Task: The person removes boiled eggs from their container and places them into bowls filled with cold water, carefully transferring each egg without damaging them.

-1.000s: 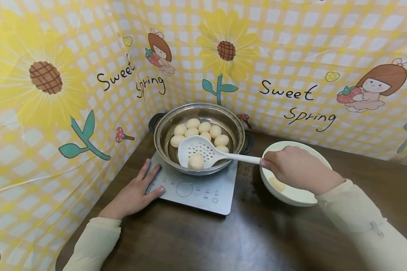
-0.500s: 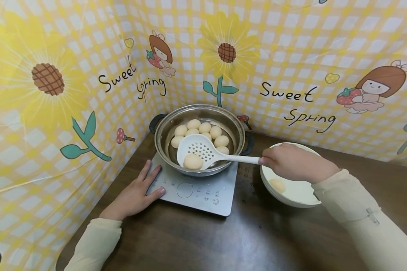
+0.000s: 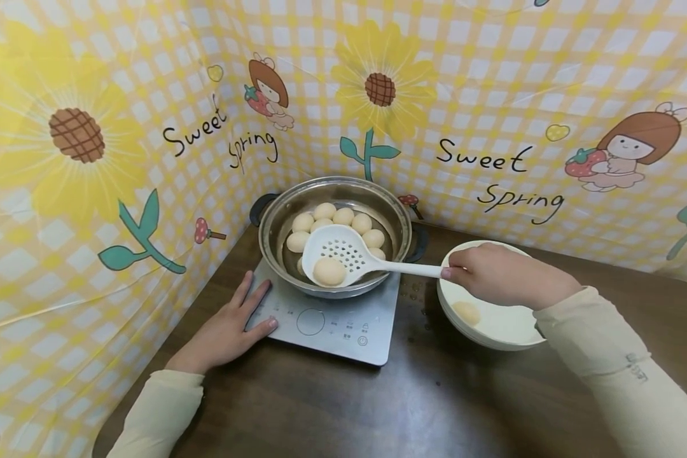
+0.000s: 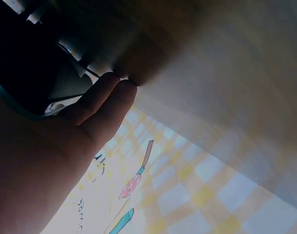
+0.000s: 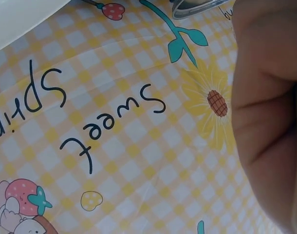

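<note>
My right hand (image 3: 489,273) grips the handle end of a white slotted skimmer (image 3: 349,248) in the head view. One pale egg (image 3: 329,271) lies in the skimmer's bowl, over the near side of a steel pot (image 3: 267,248). Several more eggs (image 3: 343,216) sit in the pot behind it. The pot stands on a white induction cooker (image 3: 343,331). At the cooker's left edge rests my left hand (image 3: 223,334), fingers spread. Under my right hand is a white bowl (image 3: 509,318) with an egg (image 3: 466,312) in it.
Everything stands on a dark brown table (image 3: 343,407). A checked yellow cloth (image 3: 469,95) covers the walls behind and to the left, close to the pot. The pot has dark side handles (image 3: 419,245). Water drops (image 3: 415,291) lie between cooker and bowl.
The egg in the skimmer has rolled and shifted slightly at its near edge. The skimmer's bowl has shifted only slightly over the pot. My left hand has stayed in place.
</note>
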The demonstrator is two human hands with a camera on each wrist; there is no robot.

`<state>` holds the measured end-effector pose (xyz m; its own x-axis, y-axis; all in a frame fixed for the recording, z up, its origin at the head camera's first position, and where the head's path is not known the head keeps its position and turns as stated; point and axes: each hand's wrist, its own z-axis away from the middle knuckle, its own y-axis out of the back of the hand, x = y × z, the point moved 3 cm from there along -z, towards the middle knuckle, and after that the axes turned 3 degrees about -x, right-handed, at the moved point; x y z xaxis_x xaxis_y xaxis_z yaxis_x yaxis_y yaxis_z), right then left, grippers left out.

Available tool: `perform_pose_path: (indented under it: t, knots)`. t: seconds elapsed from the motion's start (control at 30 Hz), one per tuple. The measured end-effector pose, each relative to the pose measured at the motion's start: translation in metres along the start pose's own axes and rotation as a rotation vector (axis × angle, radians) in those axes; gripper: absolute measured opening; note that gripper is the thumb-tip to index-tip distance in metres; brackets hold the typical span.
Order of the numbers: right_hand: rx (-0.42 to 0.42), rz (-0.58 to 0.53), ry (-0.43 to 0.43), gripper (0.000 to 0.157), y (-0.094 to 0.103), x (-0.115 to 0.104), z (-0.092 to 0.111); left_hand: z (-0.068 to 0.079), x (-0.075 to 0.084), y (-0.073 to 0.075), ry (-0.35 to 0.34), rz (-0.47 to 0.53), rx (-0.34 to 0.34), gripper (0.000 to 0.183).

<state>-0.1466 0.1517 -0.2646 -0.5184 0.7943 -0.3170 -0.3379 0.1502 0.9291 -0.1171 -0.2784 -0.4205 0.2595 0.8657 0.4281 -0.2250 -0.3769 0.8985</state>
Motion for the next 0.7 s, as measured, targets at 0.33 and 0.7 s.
perform_pose_path:
  t: [0.33, 0.7]
  knots:
    - [-0.050, -0.120, -0.080, 0.036, 0.002, 0.013, 0.012, -0.002, -0.003, -0.001, 0.003, -0.002, -0.012, 0.084]
    - [-0.010, -0.231, -0.108, 0.027, -0.002, 0.037, 0.037, -0.002, -0.002, 0.000, 0.010, -0.009, -0.028, 0.083]
